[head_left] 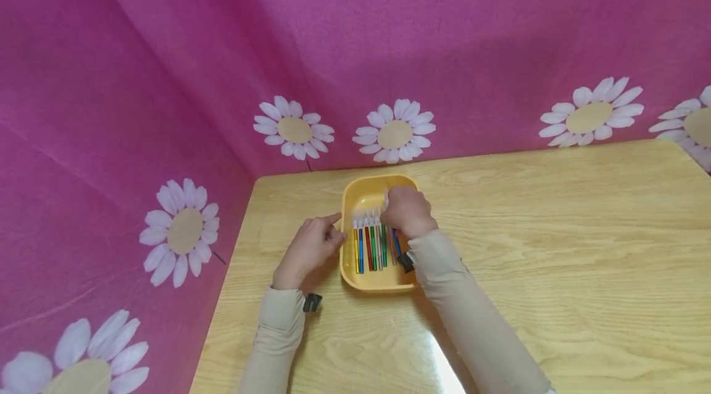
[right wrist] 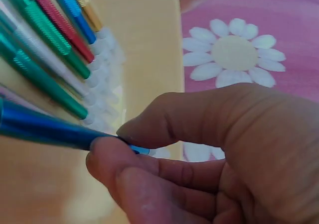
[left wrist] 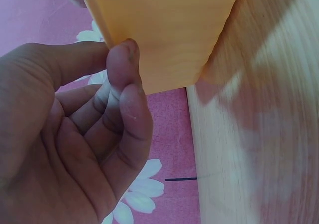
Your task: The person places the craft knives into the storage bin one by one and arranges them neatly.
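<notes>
My right hand (head_left: 408, 209) is over the right side of a yellow plastic tray (head_left: 378, 288). Between thumb and fingers it pinches a blue metallic craft knife (right wrist: 45, 127) near its front end, which the fingers partly hide. Beside it several more craft knives, including a red one (head_left: 368, 249) and a yellow one (head_left: 357, 252), lie side by side in the tray, their clear caps pointing away from me. My left hand (head_left: 311, 249) holds the tray's left rim, its thumb and curled fingers at the edge in the left wrist view (left wrist: 99, 109).
The tray stands on a light wooden table (head_left: 555, 246), near its back edge. A pink cloth with white flowers (head_left: 394, 133) hangs behind the table and along its left side.
</notes>
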Demonstrator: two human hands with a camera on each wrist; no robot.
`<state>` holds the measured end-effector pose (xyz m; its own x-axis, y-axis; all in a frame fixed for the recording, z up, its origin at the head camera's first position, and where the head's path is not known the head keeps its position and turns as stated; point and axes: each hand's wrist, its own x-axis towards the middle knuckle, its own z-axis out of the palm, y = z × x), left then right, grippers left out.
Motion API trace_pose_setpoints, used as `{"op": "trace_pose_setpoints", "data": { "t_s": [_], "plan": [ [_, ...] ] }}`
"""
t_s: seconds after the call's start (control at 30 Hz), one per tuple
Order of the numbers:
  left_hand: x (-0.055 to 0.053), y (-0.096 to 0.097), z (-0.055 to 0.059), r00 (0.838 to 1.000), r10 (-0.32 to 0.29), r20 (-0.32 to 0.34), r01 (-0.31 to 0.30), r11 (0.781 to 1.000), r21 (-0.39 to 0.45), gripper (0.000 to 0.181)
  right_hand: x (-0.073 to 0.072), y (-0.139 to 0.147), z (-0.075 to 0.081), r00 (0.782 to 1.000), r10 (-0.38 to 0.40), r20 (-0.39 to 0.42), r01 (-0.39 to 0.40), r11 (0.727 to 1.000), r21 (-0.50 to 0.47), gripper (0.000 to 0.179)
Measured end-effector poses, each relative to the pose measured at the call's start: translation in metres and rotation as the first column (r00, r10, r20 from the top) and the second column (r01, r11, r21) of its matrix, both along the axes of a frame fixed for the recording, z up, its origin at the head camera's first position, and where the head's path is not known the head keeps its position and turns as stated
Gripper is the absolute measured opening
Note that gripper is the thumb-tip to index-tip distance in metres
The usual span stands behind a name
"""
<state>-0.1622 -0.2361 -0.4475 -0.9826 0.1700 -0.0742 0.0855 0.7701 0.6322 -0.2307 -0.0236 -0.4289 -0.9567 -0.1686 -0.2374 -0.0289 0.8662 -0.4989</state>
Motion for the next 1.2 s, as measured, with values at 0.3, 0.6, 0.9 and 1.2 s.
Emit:
{"op": "trace_pose_setpoints", "data": {
  "t_s": [0.3, 0.6, 0.9, 1.2],
  "plan": [
    [0.000, 0.000, 0.003, 1.000, 0.002, 0.002, -0.002, 1.000, -0.011, 0.053, -0.002, -0.003, -0.008, 1.000, -0.001, 0.025, -0.001, 0.997, 0.084, 0.007],
    [-0.001, 0.000, 0.002, 0.999, -0.033, -0.043, 0.031, 0.999, -0.028, 0.049, -0.001, -0.007, -0.011, 1.000, 0.025, 0.013, -0.027, 0.991, 0.129, 0.011],
    [0.000, -0.001, -0.001, 1.000, -0.018, -0.011, 0.018, 1.000, -0.007, 0.050, 0.000, -0.012, -0.017, 0.995, 0.093, 0.023, -0.096, 0.980, 0.175, 0.016],
    [0.001, 0.000, 0.001, 1.000, -0.006, 0.021, 0.006, 1.000, 0.004, 0.052, 0.002, -0.011, -0.013, 0.993, 0.119, 0.027, -0.121, 0.982, 0.146, 0.014]
  ]
}}
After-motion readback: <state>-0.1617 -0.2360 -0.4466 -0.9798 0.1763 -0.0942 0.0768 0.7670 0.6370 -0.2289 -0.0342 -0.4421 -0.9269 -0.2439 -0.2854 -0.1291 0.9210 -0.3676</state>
